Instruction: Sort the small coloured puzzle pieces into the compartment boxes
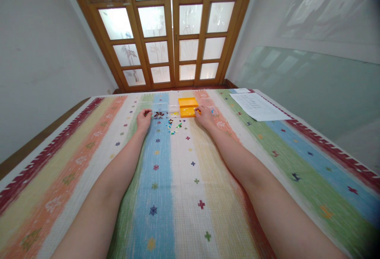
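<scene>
My left hand is at the left end of a clear plastic box, its fingers curled together. Whatever the fingertips may hold is too small to make out. Dark brown-red small pieces lie in that box, and yellow pieces lie just right of them. An orange box stands with its lid folded back. Against its right edge is my right hand, thumb and fingers closed; I cannot see what is between them. Small green, blue and red pieces are scattered on the cloth in front of the boxes.
A striped tablecloth covers the table. Printed white paper lies at the back right. Small blue pieces show just right of my right hand. Beyond the table are wooden glazed doors, with a glass panel along the right wall.
</scene>
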`<state>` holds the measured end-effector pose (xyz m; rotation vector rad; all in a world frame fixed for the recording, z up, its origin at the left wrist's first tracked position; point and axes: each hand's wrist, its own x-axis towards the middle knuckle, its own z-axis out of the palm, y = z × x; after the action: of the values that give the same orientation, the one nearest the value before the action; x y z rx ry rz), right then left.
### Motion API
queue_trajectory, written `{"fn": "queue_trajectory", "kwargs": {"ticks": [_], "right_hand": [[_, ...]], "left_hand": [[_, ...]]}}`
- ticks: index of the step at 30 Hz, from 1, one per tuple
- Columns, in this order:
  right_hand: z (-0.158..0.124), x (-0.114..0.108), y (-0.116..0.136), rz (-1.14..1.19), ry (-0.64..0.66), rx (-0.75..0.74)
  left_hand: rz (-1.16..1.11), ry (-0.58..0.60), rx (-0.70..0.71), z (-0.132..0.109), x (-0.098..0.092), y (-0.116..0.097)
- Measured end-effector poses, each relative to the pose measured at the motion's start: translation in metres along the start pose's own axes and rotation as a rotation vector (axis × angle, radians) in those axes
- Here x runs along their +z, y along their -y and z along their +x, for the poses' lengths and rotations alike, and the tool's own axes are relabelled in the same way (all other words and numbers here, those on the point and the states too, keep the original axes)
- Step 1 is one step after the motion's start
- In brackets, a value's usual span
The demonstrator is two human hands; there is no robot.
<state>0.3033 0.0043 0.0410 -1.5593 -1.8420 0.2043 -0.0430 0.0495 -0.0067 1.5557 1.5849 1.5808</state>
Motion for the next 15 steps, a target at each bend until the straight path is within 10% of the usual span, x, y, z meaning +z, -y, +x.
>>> {"fn": "queue_trajectory", "kwargs": {"ticks": [15], "right_hand": [[0.0003, 0.0022, -0.0017, 0.04, -0.024, 0.004]], "left_hand": [[-0.084, -0.089, -0.102, 0.0051, -0.0037, 0.0044]]}}
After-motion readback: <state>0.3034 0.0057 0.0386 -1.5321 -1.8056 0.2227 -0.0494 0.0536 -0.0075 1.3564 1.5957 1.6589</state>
